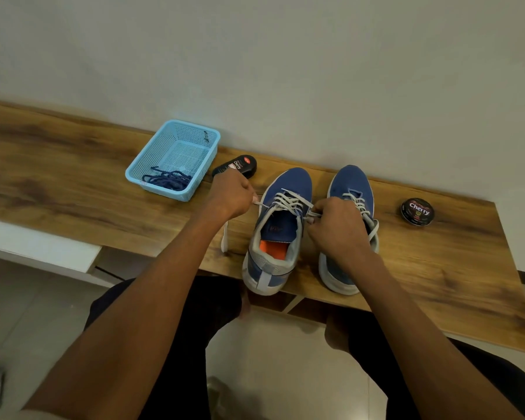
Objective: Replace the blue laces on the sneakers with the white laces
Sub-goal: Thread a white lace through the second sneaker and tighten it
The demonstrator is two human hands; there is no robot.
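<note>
Left hand (229, 197): pinched one white flat lace (291, 200) end at the left blue mesh sneaker's (281, 228) 9 o'clock.
Right hand (335, 225): gripped the other end at 3 o'clock.
Right blue mesh sneaker (350, 189): white-laced, on the wooden surface (73, 177).
Dark blue laces (167, 180): in the light blue plastic basket (146, 165), 10 o'clock.
</note>
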